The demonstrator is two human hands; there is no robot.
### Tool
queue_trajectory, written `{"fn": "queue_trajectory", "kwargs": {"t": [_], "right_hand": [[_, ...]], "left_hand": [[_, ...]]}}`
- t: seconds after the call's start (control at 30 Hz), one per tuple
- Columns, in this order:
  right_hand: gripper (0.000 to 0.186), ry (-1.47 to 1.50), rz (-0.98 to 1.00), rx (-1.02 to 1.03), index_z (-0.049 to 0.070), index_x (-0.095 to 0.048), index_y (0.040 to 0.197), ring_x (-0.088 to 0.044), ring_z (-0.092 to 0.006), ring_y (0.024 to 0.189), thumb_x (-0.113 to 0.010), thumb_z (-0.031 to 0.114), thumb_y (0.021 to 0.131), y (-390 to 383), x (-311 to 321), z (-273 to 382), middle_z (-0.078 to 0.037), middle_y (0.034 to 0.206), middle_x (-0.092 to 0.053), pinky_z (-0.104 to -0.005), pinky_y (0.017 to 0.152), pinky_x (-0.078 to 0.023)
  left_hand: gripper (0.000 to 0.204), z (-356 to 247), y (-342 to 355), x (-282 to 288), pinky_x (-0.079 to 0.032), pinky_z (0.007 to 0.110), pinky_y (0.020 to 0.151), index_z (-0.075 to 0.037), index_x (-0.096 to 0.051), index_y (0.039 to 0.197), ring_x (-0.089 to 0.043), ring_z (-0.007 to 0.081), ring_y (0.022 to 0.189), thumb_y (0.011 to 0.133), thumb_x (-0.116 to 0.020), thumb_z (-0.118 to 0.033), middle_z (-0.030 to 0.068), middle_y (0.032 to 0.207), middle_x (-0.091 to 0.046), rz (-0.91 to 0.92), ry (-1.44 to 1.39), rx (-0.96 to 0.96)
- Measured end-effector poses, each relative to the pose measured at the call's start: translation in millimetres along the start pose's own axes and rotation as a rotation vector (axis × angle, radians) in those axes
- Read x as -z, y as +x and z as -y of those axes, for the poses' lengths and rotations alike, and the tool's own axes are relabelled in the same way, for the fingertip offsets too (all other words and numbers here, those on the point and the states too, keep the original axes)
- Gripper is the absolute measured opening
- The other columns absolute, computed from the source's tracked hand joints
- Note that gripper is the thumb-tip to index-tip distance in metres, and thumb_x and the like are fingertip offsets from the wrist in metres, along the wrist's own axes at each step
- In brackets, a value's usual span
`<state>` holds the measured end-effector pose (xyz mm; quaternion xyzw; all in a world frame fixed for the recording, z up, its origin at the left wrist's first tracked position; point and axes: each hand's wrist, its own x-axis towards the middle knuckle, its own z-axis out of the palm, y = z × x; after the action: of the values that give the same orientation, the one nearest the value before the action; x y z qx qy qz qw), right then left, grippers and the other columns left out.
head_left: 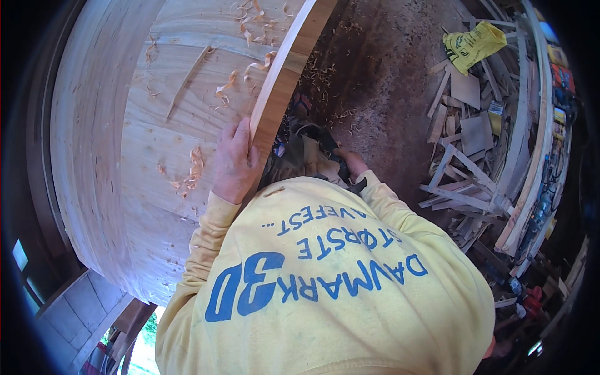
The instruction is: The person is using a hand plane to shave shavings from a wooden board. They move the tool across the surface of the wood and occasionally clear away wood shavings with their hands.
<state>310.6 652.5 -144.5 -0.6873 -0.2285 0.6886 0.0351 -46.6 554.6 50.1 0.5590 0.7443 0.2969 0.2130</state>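
My left hand (234,162) grips the raised edge strip (279,72) of a large pale wooden panel (150,125), its fingers over the top and the thumb against the near side. Curled wood shavings (195,167) lie on the panel beside this hand, and a thin wood sliver (187,81) rests farther off. Low at my right side, my right hand (354,162) is closed against a dark object (342,175), mostly hidden by my body; its kind does not show. Both arms are in yellow sleeves.
To the right, wood offcuts (469,140) lie heaped on the floor, with a yellow bag (475,45) at their far end. Beyond them runs a long shelf edge (539,150) crowded with tools. More shavings are scattered over the brown floor (381,81).
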Motion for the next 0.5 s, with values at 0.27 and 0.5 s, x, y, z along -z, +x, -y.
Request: {"fn": "queue_trajectory", "kwargs": {"t": [0.27,0.5], "right_hand": [[0.048,-0.035,-0.165,0.354,-0.008,-0.073,0.107,-0.072,-0.0194,0.081,-0.086,0.032,0.084,-16,1,41,-0.013,0.096,-0.076,-0.0361,0.073,-0.058],[0.057,-0.389,-0.473,1.073,-0.007,-0.065,0.102,-0.068,-0.0212,0.084,-0.092,0.038,0.080,-94,-24,194,-0.015,0.096,-0.072,-0.0374,0.080,-0.058]], "left_hand": [[0.062,-8,2,-14,-0.050,0.053,0.093,0.009,-0.053,0.142,-0.058,0.0453,0.108,0.083,-0.068,0.002,0.0248,0.116,-0.058,-0.042,0.133,-0.047],[0.062,-13,-4,-24,-0.050,0.054,0.092,0.008,-0.056,0.142,-0.058,0.0452,0.106,0.082,-0.069,0.003,0.0253,0.115,-0.061,-0.109,0.205,-0.015]]}}
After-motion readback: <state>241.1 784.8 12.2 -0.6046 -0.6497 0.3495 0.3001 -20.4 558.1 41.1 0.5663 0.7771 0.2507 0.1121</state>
